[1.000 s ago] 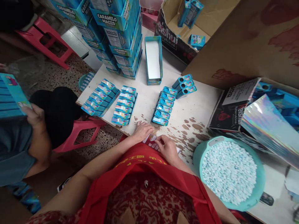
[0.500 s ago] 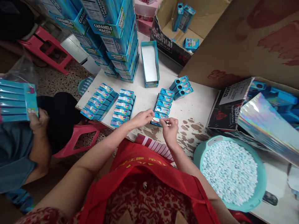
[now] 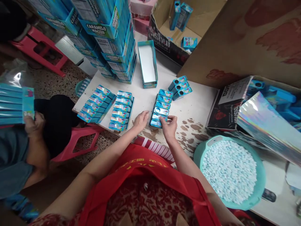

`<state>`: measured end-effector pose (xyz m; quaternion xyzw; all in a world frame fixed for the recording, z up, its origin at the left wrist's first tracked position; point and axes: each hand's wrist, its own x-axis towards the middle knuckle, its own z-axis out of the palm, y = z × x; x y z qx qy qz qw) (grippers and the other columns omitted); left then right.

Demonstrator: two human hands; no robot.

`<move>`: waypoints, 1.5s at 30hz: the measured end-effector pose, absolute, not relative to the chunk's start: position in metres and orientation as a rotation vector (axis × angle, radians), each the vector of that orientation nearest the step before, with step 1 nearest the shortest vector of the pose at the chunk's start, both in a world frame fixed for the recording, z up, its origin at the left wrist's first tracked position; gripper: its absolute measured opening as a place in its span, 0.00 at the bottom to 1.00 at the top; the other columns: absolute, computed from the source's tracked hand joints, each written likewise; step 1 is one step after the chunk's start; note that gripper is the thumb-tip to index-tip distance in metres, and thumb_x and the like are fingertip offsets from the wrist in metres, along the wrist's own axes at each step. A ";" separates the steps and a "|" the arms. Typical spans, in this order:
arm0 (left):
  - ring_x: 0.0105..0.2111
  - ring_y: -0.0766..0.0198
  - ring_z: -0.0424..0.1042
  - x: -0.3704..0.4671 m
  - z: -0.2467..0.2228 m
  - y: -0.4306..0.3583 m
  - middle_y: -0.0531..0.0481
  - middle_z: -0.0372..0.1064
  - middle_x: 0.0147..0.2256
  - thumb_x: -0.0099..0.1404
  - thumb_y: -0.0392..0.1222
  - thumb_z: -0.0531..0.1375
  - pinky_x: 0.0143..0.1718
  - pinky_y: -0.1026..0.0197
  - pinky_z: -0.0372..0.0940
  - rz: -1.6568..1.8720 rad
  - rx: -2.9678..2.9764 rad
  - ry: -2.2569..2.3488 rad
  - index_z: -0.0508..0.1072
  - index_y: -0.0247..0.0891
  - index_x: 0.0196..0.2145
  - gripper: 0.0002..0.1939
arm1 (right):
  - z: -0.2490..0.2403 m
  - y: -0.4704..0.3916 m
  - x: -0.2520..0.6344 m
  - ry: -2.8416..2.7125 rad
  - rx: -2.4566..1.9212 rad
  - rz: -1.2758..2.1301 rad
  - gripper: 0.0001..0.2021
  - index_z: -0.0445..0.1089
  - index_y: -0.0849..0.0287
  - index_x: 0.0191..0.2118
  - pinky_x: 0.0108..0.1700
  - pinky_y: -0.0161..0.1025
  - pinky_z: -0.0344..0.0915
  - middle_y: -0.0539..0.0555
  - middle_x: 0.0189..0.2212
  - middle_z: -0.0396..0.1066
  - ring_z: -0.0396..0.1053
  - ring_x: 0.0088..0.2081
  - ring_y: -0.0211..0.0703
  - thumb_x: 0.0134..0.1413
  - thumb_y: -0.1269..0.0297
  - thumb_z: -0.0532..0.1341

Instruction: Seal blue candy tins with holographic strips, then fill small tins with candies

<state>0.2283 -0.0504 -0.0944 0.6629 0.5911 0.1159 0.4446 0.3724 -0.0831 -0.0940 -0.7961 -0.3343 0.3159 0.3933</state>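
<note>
A row of small blue candy boxes (image 3: 163, 105) with round recesses in their tops stands on the table in front of me. My right hand (image 3: 170, 127) is at the near right end of this row, its thumb resting on the top of a near box and its other fingers bent apart from the thumb. Just left of the row hovers my left hand (image 3: 141, 121), fingers loosely curved with nothing visible in them. Two more groups of blue boxes, one row (image 3: 121, 110) and a slanted one (image 3: 96, 103), lie to the left with shiny strips on their tops.
Three loose blue boxes (image 3: 180, 86) stand behind the row. Farther back are an open blue tray (image 3: 147, 62) and tall stacked display boxes (image 3: 110, 47). At right sit a green basin (image 3: 198, 157) of pale candies and a carton (image 3: 223, 106). A person's hand (image 3: 34, 124) holds blue boxes at left.
My left hand has drawn back left, off the row. My right thumb has come down onto a near box; the shiny strip held between my hands before now lies on the row.
</note>
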 end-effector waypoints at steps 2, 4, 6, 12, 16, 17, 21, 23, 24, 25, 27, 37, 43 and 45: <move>0.58 0.55 0.58 0.231 -0.089 -0.061 0.39 0.59 0.58 0.68 0.52 0.44 0.57 0.55 0.55 0.340 1.626 1.376 0.60 0.34 0.57 0.26 | -0.095 -0.080 0.374 -0.882 -2.050 0.743 0.19 0.59 0.57 0.34 0.34 0.38 0.60 0.48 0.29 0.63 0.61 0.29 0.39 0.39 0.52 0.64; 0.62 0.51 0.50 0.230 -0.085 -0.066 0.41 0.53 0.62 0.65 0.59 0.46 0.60 0.51 0.50 0.222 1.611 1.306 0.58 0.36 0.59 0.32 | -0.096 -0.077 0.376 -0.891 -2.078 0.724 0.16 0.59 0.57 0.32 0.34 0.38 0.59 0.47 0.27 0.63 0.60 0.27 0.38 0.40 0.54 0.63; 0.63 0.49 0.48 0.220 -0.083 -0.068 0.42 0.52 0.62 0.65 0.61 0.44 0.60 0.48 0.48 0.077 1.583 1.307 0.60 0.38 0.59 0.33 | -0.092 -0.078 0.380 -0.886 -2.069 0.766 0.12 0.60 0.58 0.32 0.33 0.38 0.60 0.48 0.27 0.64 0.61 0.27 0.39 0.44 0.57 0.61; 0.43 0.58 0.70 0.180 -0.081 -0.088 0.47 0.74 0.42 0.60 0.51 0.56 0.45 0.62 0.60 -0.051 1.683 1.019 0.75 0.37 0.41 0.18 | -0.071 -0.128 0.380 -1.264 -1.866 0.603 0.08 0.65 0.58 0.38 0.36 0.39 0.63 0.54 0.35 0.66 0.63 0.33 0.41 0.57 0.60 0.55; 0.30 0.62 0.68 0.184 -0.091 -0.104 0.49 0.73 0.26 0.63 0.43 0.52 0.32 0.64 0.58 -0.119 1.719 1.140 0.76 0.35 0.28 0.15 | -0.081 -0.165 0.365 -1.828 -1.751 0.788 0.10 0.70 0.56 0.41 0.38 0.40 0.65 0.55 0.33 0.66 0.65 0.37 0.44 0.58 0.61 0.55; 0.29 0.62 0.68 0.187 -0.095 -0.104 0.49 0.72 0.26 0.63 0.43 0.52 0.31 0.64 0.57 -0.120 1.725 1.171 0.76 0.35 0.28 0.15 | -0.086 -0.170 0.362 -1.943 -1.756 0.809 0.11 0.71 0.56 0.44 0.39 0.41 0.66 0.56 0.35 0.67 0.65 0.39 0.46 0.58 0.62 0.55; 0.27 0.64 0.66 0.194 -0.105 -0.099 0.49 0.72 0.25 0.62 0.44 0.52 0.28 0.65 0.53 -0.202 1.744 1.245 0.76 0.35 0.28 0.15 | -0.100 -0.176 0.358 -2.270 -1.731 0.828 0.16 0.68 0.56 0.51 0.43 0.43 0.66 0.59 0.42 0.68 0.65 0.42 0.49 0.58 0.65 0.56; 0.27 0.64 0.66 0.196 -0.106 -0.097 0.48 0.72 0.26 0.62 0.44 0.52 0.27 0.65 0.52 -0.253 1.729 1.278 0.76 0.35 0.29 0.15 | -0.100 -0.177 0.359 -2.360 -1.666 0.825 0.16 0.68 0.56 0.51 0.45 0.45 0.66 0.60 0.46 0.68 0.65 0.44 0.50 0.57 0.67 0.56; 0.27 0.64 0.66 0.196 -0.106 -0.096 0.48 0.72 0.26 0.62 0.44 0.52 0.27 0.65 0.52 -0.268 1.724 1.295 0.77 0.35 0.29 0.15 | -0.099 -0.177 0.359 -2.382 -1.640 0.822 0.15 0.70 0.56 0.49 0.45 0.45 0.66 0.60 0.47 0.68 0.65 0.45 0.50 0.56 0.67 0.57; 0.28 0.63 0.67 0.197 -0.106 -0.095 0.48 0.72 0.27 0.62 0.45 0.52 0.27 0.65 0.52 -0.276 1.720 1.307 0.77 0.36 0.30 0.15 | -0.098 -0.177 0.360 -2.383 -1.627 0.813 0.13 0.71 0.56 0.47 0.45 0.45 0.65 0.60 0.48 0.68 0.65 0.45 0.50 0.56 0.67 0.58; 0.29 0.63 0.67 0.199 -0.107 -0.094 0.48 0.73 0.27 0.62 0.45 0.52 0.27 0.65 0.53 -0.270 1.717 1.311 0.77 0.36 0.30 0.16 | -0.096 -0.176 0.360 -2.336 -1.632 0.791 0.10 0.72 0.56 0.43 0.46 0.45 0.65 0.59 0.48 0.68 0.65 0.46 0.50 0.55 0.67 0.59; 0.46 0.58 0.66 0.187 -0.094 -0.107 0.47 0.73 0.42 0.67 0.45 0.49 0.49 0.56 0.56 0.131 1.915 1.266 0.75 0.39 0.40 0.16 | -0.060 -0.168 0.356 -1.691 -1.792 1.244 0.07 0.67 0.56 0.27 0.32 0.36 0.61 0.50 0.24 0.70 0.65 0.27 0.39 0.54 0.63 0.57; 0.38 0.62 0.68 0.184 -0.053 -0.109 0.49 0.73 0.34 0.63 0.45 0.54 0.42 0.61 0.62 0.196 1.601 1.027 0.74 0.37 0.37 0.13 | -0.031 -0.153 0.363 -1.241 -1.706 1.319 0.11 0.67 0.58 0.26 0.28 0.34 0.60 0.48 0.21 0.67 0.62 0.23 0.36 0.50 0.55 0.60; 0.33 0.65 0.67 0.189 -0.047 -0.098 0.51 0.71 0.30 0.64 0.43 0.51 0.37 0.64 0.62 0.149 1.497 1.058 0.73 0.36 0.34 0.13 | -0.030 -0.143 0.364 -1.143 -1.733 1.240 0.12 0.67 0.58 0.26 0.29 0.35 0.60 0.48 0.22 0.68 0.62 0.24 0.36 0.48 0.54 0.62</move>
